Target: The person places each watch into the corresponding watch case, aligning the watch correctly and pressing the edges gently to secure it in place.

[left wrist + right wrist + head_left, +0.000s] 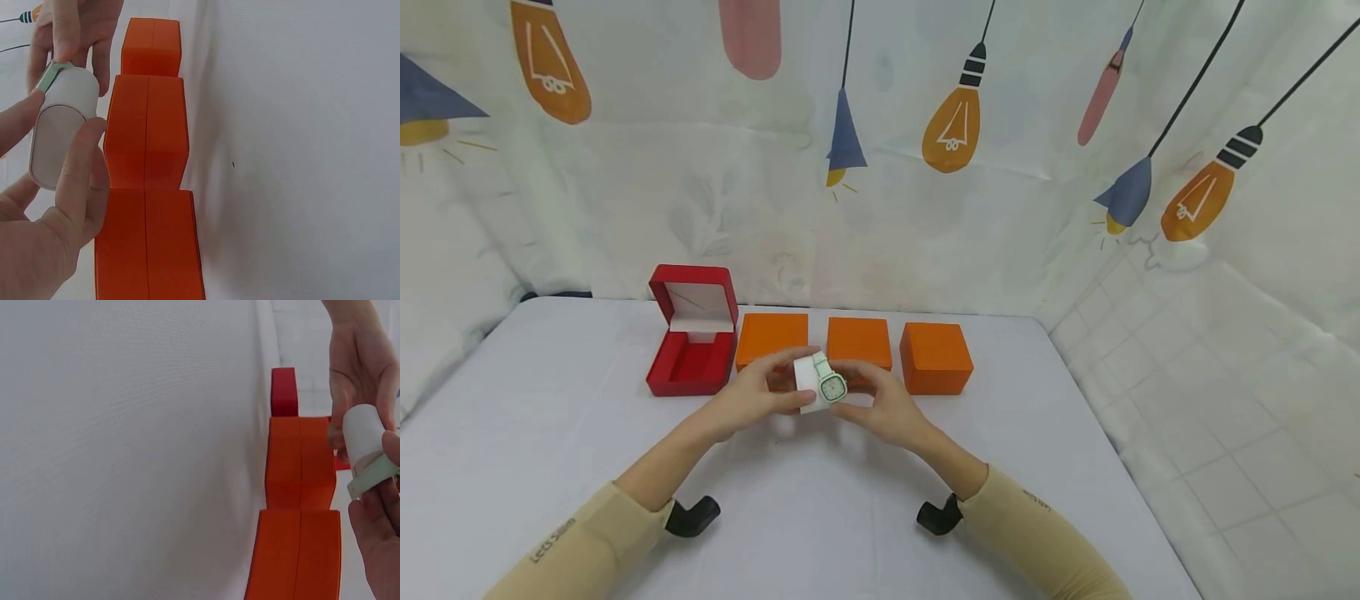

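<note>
A pale green watch [832, 387] with a squarish face is wrapped around a white watch pillow [806, 379], held up above the table in both hands. My left hand [758, 390] grips the pillow at its left end, fingers and thumb on opposite sides. On the other side my right hand [881, 403] pinches the watch and its strap. The left wrist view shows the pillow's flat oval end [57, 145] between the left fingers. In the right wrist view the green strap [374, 475] crosses the pillow close to the right thumb and fingers.
Behind the hands stand three closed orange boxes, left [772, 332], middle [859, 337] and right [937, 358]. A red box [692, 367] with its lid raised stands left of them. A white cloth covers the table [820, 525]; a printed curtain [880, 233] hangs behind.
</note>
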